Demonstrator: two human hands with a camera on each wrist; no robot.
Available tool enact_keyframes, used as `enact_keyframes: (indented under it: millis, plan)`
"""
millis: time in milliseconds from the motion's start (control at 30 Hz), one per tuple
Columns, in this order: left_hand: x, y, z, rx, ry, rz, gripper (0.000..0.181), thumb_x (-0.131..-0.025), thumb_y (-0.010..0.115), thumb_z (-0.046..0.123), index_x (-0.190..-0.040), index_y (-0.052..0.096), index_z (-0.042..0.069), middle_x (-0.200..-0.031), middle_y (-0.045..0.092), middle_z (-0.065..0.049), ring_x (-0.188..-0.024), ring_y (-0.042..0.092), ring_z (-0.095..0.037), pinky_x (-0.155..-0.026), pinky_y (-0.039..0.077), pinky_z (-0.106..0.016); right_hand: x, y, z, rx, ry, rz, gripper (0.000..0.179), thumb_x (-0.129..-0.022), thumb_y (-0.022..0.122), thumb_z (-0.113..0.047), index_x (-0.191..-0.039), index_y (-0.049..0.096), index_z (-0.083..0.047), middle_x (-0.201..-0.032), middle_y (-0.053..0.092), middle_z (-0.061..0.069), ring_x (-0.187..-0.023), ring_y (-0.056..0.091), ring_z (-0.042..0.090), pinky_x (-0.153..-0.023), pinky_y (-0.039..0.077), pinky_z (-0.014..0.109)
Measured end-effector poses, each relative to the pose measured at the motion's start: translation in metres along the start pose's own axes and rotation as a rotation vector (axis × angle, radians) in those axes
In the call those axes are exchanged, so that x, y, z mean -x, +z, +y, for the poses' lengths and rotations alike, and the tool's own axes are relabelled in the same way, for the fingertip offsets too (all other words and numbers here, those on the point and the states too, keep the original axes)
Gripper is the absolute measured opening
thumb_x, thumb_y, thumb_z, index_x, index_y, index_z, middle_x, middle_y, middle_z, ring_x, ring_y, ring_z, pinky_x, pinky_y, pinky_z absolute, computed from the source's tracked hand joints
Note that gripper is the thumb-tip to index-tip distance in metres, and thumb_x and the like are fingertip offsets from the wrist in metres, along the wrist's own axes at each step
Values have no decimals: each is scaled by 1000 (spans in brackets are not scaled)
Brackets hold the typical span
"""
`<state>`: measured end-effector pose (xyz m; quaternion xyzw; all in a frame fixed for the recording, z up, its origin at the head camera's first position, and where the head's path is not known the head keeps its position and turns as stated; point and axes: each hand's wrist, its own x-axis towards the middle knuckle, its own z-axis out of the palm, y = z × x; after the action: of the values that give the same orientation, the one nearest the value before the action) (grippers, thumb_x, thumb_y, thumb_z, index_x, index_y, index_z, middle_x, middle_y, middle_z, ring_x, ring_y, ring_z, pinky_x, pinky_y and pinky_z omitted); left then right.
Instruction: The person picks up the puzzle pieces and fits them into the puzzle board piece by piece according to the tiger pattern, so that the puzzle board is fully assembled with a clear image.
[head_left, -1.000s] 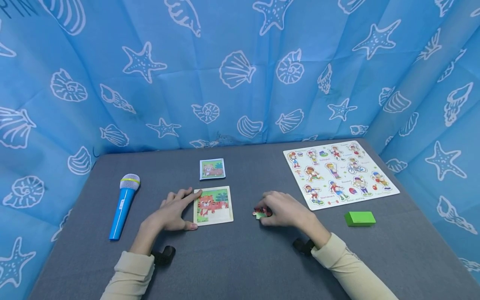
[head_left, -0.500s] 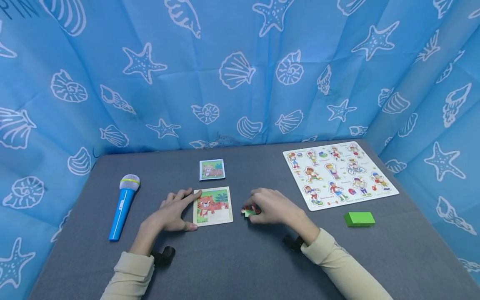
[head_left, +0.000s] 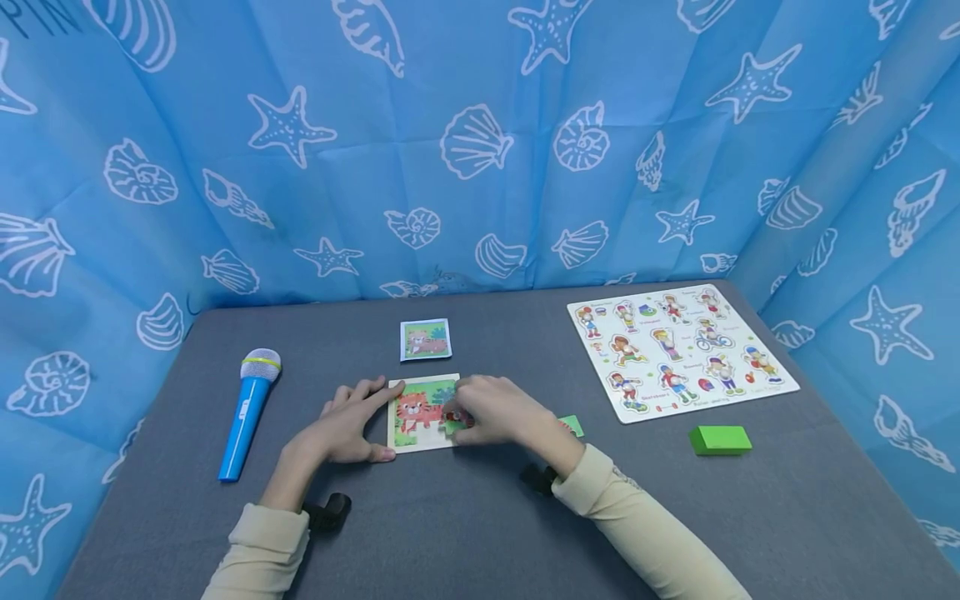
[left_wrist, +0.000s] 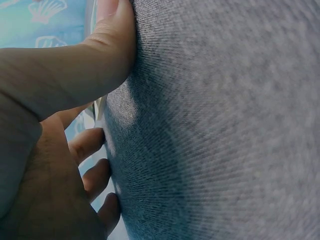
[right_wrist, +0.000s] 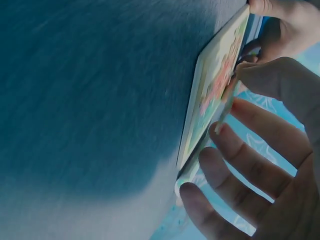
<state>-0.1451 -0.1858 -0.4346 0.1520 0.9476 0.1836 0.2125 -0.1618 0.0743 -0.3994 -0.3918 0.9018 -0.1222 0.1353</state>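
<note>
A square tiger jigsaw board lies flat on the table, its lower right part bare and pale. My left hand rests at its left side, the index fingertip on the upper left corner and the thumb at the lower left one. Over the board's right edge, my right hand pinches a red and green jigsaw piece between thumb and fingers. In the right wrist view this piece looks tilted just above the board. Another green jigsaw piece lies partly hidden behind my right wrist.
A small tiger picture card lies behind the board. To the left is a blue toy microphone. On the right are a white picture board with sports figures and a green block. A blue shell-patterned curtain hangs behind the table.
My right hand has moved left with the jigsaw piece, from the table to over the board's right side. A green piece now shows behind my right wrist. My left hand has stayed put.
</note>
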Motion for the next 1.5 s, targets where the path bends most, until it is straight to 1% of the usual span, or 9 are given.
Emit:
enact_keyframes:
  millis: [167,500,733,800,1033,1233,1300,1367,1500]
  plan:
    - [0,0,0,1,-3,-1,97,-83,83,43,-162,31,26,-168,25,-17,-129,38,-38,-105,36,-62,-12,8,-8,25,-5,-12,29,-90,77,-28,-116,77,-14,-88,63,-2,-71,44,8,-58,30,21]
    - [0,0,-1,1,2,-3,97,-83,83,45,-162,30,27,-169,25,-16,-125,39,-35,-103,37,-60,-28,20,-23,107,6,21,21,-90,76,-30,-107,77,-18,-91,65,-4,-72,48,7,-58,38,22]
    - [0,0,-1,4,12,-2,97,-83,83,44,-162,30,27,-169,24,-17,-126,38,-36,-103,37,-61,-29,20,-25,92,18,-22,33,-94,75,-30,-126,73,-21,-104,68,0,-72,48,7,-56,39,21]
    - [0,0,-1,5,9,-1,97,-83,83,43,-162,29,27,-169,24,-17,-126,38,-36,-104,36,-61,-28,20,-25,86,22,-22,33,-94,74,-29,-126,73,-21,-104,67,1,-72,48,7,-57,39,21]
    - [0,0,-1,1,11,12,96,-83,83,42,-162,31,26,-168,26,-17,-125,39,-36,-102,37,-60,-26,22,-26,85,15,20,22,-97,71,-25,-117,78,-20,-102,68,-1,-71,49,5,-59,41,21]
    - [-1,1,-1,-7,-1,6,96,-83,84,42,-162,31,27,-168,26,-16,-124,39,-34,-101,37,-58,-27,24,-25,70,-10,18,18,-99,69,-20,-113,79,-19,-100,68,-1,-71,47,5,-60,40,20]
    - [-1,1,-1,-8,-3,6,96,-83,84,42,-162,31,27,-168,26,-16,-124,39,-34,-101,37,-58,-28,25,-25,60,-13,20,16,-99,69,-20,-111,79,-19,-97,68,-1,-70,46,6,-59,39,19]
    - [-1,1,-1,-9,-4,5,96,-83,84,42,-162,31,27,-168,26,-16,-124,39,-35,-101,37,-58,-28,25,-25,41,-7,33,13,-99,69,-18,-105,80,-17,-92,68,-2,-68,45,6,-58,37,19]
    - [-1,1,0,-7,-2,3,96,-83,84,41,-162,31,27,-168,26,-16,-124,39,-34,-101,37,-58,-27,26,-27,-2,34,75,9,-97,70,-16,-93,79,-15,-83,67,-3,-68,45,7,-58,37,20]
